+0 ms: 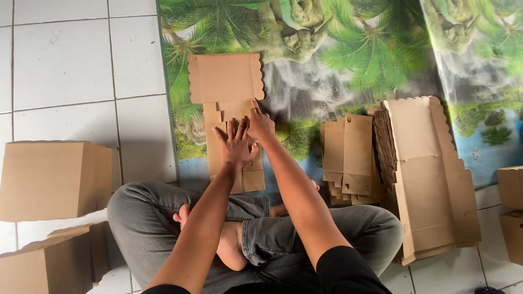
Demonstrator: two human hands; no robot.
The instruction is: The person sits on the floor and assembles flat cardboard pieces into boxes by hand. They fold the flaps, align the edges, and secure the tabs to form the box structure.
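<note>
Cardboard blank (226,103) lies flat on the mat (327,65), light, stiff, creasing I judge; I see left hand (237,144) splayed pressing it, right hand (260,124) fingertips down, nothing gripped; edges offer hold.

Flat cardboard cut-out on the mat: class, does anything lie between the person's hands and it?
Nothing visible does. The left hand and right hand both press directly on the flat cardboard cut-out, which lies on the palm-print mat.
</note>
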